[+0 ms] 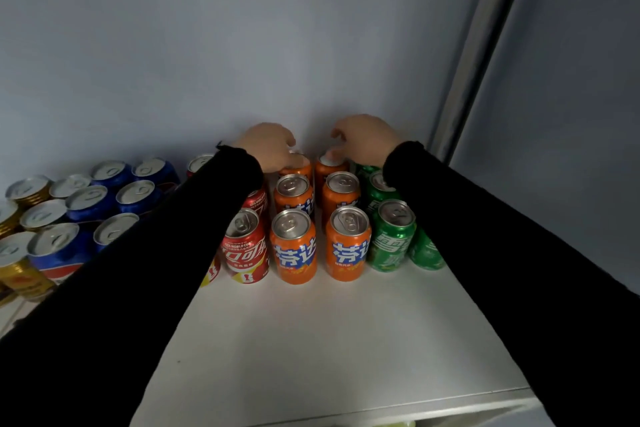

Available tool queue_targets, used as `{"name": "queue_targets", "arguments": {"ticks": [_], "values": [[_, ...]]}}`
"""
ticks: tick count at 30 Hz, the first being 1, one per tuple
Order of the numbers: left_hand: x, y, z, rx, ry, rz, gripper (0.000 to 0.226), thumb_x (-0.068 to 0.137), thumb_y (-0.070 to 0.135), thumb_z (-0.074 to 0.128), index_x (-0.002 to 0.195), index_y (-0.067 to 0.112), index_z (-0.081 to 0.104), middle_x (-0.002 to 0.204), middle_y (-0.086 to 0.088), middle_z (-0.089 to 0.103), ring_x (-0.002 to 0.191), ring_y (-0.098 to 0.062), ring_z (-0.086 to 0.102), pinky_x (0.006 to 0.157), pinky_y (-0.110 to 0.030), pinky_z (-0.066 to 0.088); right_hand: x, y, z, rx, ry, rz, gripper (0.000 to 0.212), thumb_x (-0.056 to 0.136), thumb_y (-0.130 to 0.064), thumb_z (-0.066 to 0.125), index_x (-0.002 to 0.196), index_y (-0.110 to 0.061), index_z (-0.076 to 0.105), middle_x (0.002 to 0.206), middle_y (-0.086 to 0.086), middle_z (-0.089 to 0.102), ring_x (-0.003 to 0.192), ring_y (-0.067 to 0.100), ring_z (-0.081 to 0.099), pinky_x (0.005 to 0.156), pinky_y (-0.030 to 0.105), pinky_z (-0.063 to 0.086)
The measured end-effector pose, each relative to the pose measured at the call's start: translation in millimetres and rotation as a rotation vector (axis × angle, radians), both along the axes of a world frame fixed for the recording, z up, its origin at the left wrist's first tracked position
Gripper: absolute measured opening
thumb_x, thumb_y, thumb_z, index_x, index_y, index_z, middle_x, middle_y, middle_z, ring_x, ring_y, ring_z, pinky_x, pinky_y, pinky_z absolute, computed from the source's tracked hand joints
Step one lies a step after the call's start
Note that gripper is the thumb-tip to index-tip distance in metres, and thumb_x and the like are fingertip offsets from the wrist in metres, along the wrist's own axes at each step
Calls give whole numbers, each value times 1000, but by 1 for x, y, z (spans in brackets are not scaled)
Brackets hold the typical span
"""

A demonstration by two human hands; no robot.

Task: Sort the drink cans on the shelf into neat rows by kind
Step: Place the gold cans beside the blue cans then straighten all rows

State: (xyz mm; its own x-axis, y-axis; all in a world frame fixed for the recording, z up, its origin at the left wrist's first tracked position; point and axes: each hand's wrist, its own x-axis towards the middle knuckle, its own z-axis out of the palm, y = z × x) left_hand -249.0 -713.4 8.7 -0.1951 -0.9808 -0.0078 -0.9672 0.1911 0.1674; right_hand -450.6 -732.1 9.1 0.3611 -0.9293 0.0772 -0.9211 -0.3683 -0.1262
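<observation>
Two rows of orange cans (pixel 293 246) run from the shelf front to the back wall. My left hand (pixel 272 146) grips the top of the rearmost orange can in the left row (pixel 300 168). My right hand (pixel 363 139) has its fingertips on the lid of the rearmost orange can in the right row (pixel 329 168). Red cola cans (pixel 245 246) stand left of the orange rows, partly behind my left sleeve. Green cans (pixel 393 236) stand to the right, partly behind my right sleeve. Blue cans (pixel 90 201) and gold cans (pixel 20 274) crowd the far left.
The white shelf board (pixel 311 340) lies bare in front of the cans up to its front edge. A grey back wall stands close behind the rows. A vertical frame post (pixel 478 55) rises at the right.
</observation>
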Motion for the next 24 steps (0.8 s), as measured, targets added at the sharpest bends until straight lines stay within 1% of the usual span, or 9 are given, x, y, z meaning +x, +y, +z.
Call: {"name": "queue_targets", "arguments": {"ticks": [2,4,8,14,16,17,19,22,24], "values": [[-3,-5,-4,20,-37,-29,56,91,53,65,128,11,67,130,-10,65,120,-28,58,101,-40,45,5,-5,-6,36,70,23,53,88,-53,66,121,-12,67,119,9,68,107,29,62,92,40,51],[-4,-8,-6,9,-50,-50,52,92,52,64,125,11,69,126,-9,67,115,-27,60,97,-39,47,7,-10,-9,49,81,50,47,87,-53,65,114,-14,71,112,7,71,101,27,64,88,40,53],[-4,-9,-5,-6,-67,-64,49,94,48,64,125,11,68,125,-10,67,114,-29,60,94,-38,46,6,-10,-11,26,91,87,39,90,-44,65,117,-17,72,112,6,71,100,27,65,84,35,52],[-7,-4,-15,-69,-61,-26,46,96,46,61,127,12,67,128,-11,65,119,-29,58,98,-39,44,3,-6,-19,-33,55,72,38,91,-45,62,116,-19,72,114,6,70,104,27,64,85,37,51],[-9,-4,-16,-67,-64,-19,50,97,49,58,130,12,65,134,-12,62,124,-30,55,102,-39,43,-5,0,-16,-5,-6,62,41,92,-48,61,119,-17,69,117,5,68,104,24,62,84,34,47],[-9,-3,-16,-58,-44,-9,56,97,52,56,137,13,61,141,-13,57,130,-30,51,107,-40,39,-13,4,-11,14,-65,62,44,93,-48,61,124,-16,66,123,6,66,108,23,60,86,32,44],[-11,0,-13,-61,37,6,66,96,56,55,148,15,49,153,-12,46,141,-30,41,115,-41,31,-37,17,4,19,-202,35,51,94,-45,63,136,-16,59,135,7,61,120,24,57,95,32,41],[-32,11,-6,-170,156,-122,60,96,54,56,145,19,52,144,-9,52,132,-29,49,108,-40,38,-83,37,16,-31,-348,-71,46,93,-37,67,134,-18,61,129,6,64,115,22,60,99,36,47],[-58,22,0,-201,184,-240,52,97,49,58,139,19,58,133,-8,58,122,-26,55,99,-37,41,-105,47,13,-3,-303,-153,41,91,-33,71,129,-17,65,124,6,66,112,24,63,96,35,49]]}}
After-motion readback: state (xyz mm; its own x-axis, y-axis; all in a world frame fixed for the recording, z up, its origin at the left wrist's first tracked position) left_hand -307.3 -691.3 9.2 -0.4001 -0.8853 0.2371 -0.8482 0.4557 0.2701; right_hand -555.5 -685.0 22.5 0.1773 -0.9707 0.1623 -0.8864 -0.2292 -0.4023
